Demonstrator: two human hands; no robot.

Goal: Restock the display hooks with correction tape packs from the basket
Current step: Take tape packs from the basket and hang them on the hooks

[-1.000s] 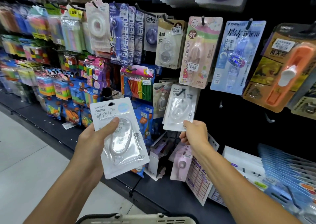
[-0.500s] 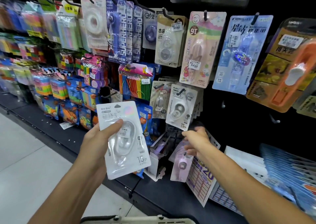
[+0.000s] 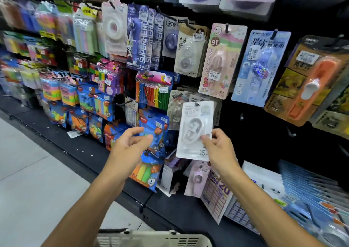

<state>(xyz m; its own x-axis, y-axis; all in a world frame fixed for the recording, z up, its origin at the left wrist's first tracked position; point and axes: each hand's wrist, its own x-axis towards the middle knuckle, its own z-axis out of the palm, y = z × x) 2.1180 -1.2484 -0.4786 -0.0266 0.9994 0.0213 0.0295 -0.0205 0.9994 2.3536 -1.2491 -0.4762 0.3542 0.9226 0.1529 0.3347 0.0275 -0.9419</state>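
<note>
A white correction tape pack (image 3: 192,133) with a clear blister is held up against the display. My right hand (image 3: 220,151) pinches its lower right edge. The pack's top hole sits at a black hook (image 3: 196,104), in front of a similar pack behind it; I cannot tell whether it is threaded on. My left hand (image 3: 130,146) hovers just left of the pack, fingers loosely curled, holding nothing. The cream basket (image 3: 151,237) shows only its rim at the bottom edge; its contents are hidden.
Hooks on the black wall carry many packs: pink My Melody tape (image 3: 219,61), blue tape (image 3: 258,67), orange tape (image 3: 309,88), blue bags (image 3: 153,126). A bare hook (image 3: 290,132) juts out at the right. Stacked stock lies on the low shelf (image 3: 188,211).
The pack passed from my left hand to my right hand and moved right and up to the hook. My left hand is now empty.
</note>
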